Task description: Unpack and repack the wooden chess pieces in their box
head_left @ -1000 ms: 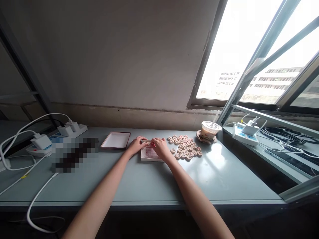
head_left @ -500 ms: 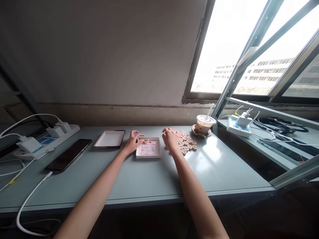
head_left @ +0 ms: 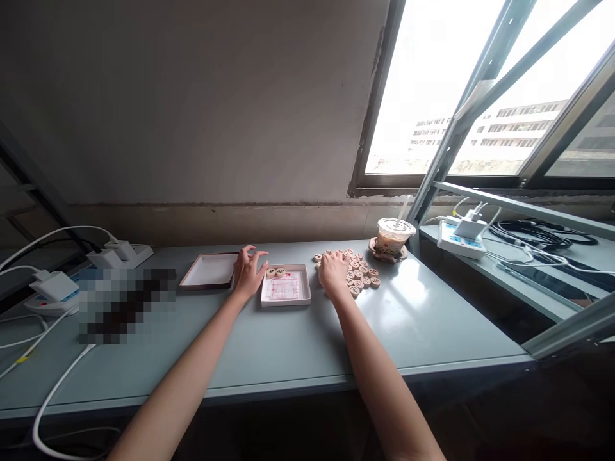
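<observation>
My left hand [head_left: 247, 274] is open, its thumb and fingers apart. It hovers at the left wall of a shallow white box [head_left: 307, 288], holding nothing. Inside that box, two round wooden Chinese chess pieces [head_left: 280, 272] sit side by side at the back left, and a folded sheet with red print [head_left: 283, 289] lies on the bottom. On the right, my right hand [head_left: 333, 274] reaches over a cluster of similar chess pieces [head_left: 358, 274], fingers stretched forward among them. Its fingertips are partly hidden by the hand's back, and no piece shows in its grasp.
The box lid [head_left: 206, 271] lies left of my left hand. A lidded drink cup [head_left: 393, 238] with a straw stands behind the pieces on a coaster [head_left: 401, 255]. Farther left are a power strip [head_left: 139, 254] with chargers, a white cable [head_left: 50, 394] and a pixelated dark object [head_left: 127, 307].
My left hand has drawn back left from the box, uncovering a second chess piece beside the one seen before. My right hand has come down over the cluster of pieces.
</observation>
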Demonstrator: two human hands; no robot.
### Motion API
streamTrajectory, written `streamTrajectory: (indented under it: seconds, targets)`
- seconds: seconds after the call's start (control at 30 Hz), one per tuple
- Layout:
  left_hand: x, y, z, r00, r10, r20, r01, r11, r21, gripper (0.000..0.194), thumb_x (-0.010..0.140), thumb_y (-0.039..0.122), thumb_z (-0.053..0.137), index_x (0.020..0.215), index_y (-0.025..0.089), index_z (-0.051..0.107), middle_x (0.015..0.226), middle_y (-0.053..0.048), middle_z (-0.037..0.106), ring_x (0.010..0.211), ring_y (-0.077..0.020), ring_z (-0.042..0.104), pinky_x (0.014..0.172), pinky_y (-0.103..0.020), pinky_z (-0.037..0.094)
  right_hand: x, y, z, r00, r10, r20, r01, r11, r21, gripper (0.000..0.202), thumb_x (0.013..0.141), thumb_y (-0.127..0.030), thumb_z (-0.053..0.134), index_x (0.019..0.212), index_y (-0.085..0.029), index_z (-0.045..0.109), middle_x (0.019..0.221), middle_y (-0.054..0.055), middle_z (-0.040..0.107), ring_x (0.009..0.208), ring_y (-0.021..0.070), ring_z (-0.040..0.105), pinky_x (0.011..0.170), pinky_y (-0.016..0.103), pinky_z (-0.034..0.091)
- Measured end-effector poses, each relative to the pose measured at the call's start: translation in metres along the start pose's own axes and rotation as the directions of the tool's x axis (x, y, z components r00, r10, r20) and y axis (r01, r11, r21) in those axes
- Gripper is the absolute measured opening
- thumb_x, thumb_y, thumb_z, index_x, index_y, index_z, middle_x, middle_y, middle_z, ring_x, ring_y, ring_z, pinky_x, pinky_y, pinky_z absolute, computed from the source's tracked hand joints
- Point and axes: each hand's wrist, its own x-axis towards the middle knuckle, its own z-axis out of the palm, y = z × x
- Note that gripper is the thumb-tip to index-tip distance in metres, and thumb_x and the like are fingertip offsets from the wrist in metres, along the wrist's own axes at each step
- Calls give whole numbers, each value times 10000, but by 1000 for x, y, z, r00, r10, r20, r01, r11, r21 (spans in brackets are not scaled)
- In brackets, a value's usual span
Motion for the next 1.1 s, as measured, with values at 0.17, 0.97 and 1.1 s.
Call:
streamTrajectory:
  seconds: [0.17, 0.97, 1.1]
  targets:
    - [-1, 4, -1, 998, 52, 40, -53, 998, 28, 228, 860, 306, 483, 1038, 239, 609, 1250, -95, 409, 1063, -253, 477, 955, -435, 358, 4, -3, 3, 998, -1, 59, -3, 997, 78, 205, 807, -113, 481, 822, -163, 679, 875, 144, 663, 911, 263, 563, 867, 430, 300]
    - [-2, 5, 0, 993, -5, 114, -9, 992, 127, 186, 843, 295, 490, 827, 227, 662, 1072, -88, 574, 1041, -288, 462, 910, -456, 360, -7, -34, -4, 868, -494, -57, 479, 799, 364, 148, 878, -165, 527, 955, -171, 654, 980, 60, 590, 748, 115, 564, 715, 217, 390]
    - [-2, 5, 0, 994, 2, 112, -14, 994, 110, 184, 843, 289, 489, 823, 227, 660, 1059, -84, 578, 1044, -285, 460, 950, -466, 337, -7, -33, 1, 864, -500, -54, 486, 802, 346, 167, 892, -189, 509, 989, -177, 645, 1025, 68, 569, 768, 125, 569, 730, 230, 394]
